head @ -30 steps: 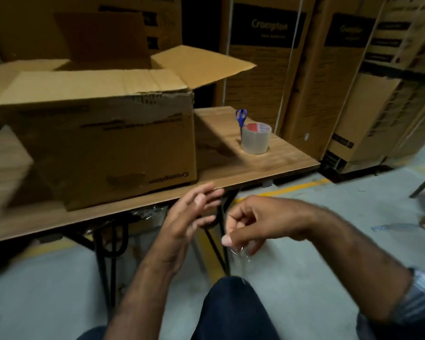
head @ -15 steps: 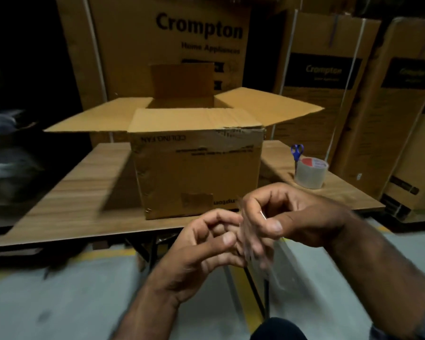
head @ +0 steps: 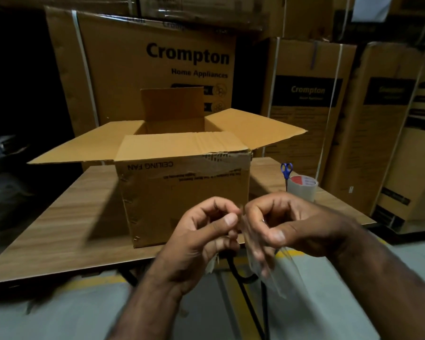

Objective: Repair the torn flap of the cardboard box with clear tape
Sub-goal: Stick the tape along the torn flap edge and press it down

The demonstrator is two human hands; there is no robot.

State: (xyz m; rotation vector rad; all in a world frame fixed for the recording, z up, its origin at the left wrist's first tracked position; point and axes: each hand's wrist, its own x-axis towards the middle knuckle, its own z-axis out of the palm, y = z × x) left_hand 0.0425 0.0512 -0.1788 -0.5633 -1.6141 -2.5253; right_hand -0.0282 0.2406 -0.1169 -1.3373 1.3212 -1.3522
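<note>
Two hands meet near the front edge of the table (head: 59, 217), both working one strip of clear tape (head: 268, 271); the left hand (head: 201, 239) has its fingers curled and pinches the strip's upper end between thumb and forefinger, and the right hand (head: 287, 229) is likewise curled, pinching the same end just beside it, while the rest of the strip hangs loose below the fingers. The tape looks feather-light, limp and sticky on one face, so I judge it will fold onto itself or cling to skin if let slack; best held by its two ends only and kept taut. Just beyond the hands stands the cardboard box (head: 182, 192), open, its near flap (head: 182, 146) ragged along the fold at the right corner; the board is stiff but weak at that tear, so it wants pressing flat rather than pulling. Far right on the table sit the tape roll (head: 302, 190) and blue-handled scissors (head: 286, 169), touching or nearly so.
</note>
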